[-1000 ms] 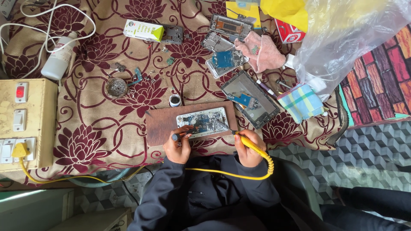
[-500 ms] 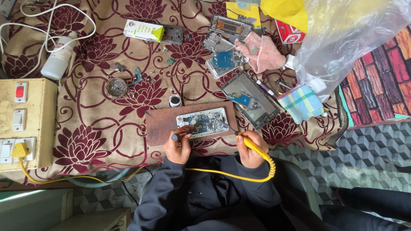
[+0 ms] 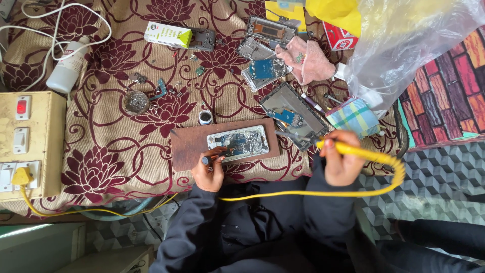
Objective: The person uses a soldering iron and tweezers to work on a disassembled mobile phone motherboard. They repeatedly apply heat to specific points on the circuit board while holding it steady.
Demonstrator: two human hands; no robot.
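An opened phone (image 3: 237, 142) with its circuit board showing lies on a brown wooden board (image 3: 189, 146) on the flowered cloth. My left hand (image 3: 208, 174) rests at the board's near edge and grips a thin dark tool (image 3: 206, 161) whose tip touches the phone's lower left corner. My right hand (image 3: 342, 164) is off to the right of the board, closed around a yellow soldering iron (image 3: 353, 148). The iron's tip points left, clear of the phone. Its yellow cord (image 3: 399, 174) loops back across my lap.
A cream switch box (image 3: 25, 144) with a yellow plug stands at the left. A phone frame (image 3: 293, 114), a checked cloth (image 3: 353, 116), other phone parts (image 3: 262, 71), a pink rag (image 3: 308, 60) and a plastic bag (image 3: 404, 40) lie beyond. A small white pot (image 3: 205, 118) sits by the board.
My right hand has carried the soldering iron to the right and slightly up, away from the phone. My left hand and its tool have stayed in place.
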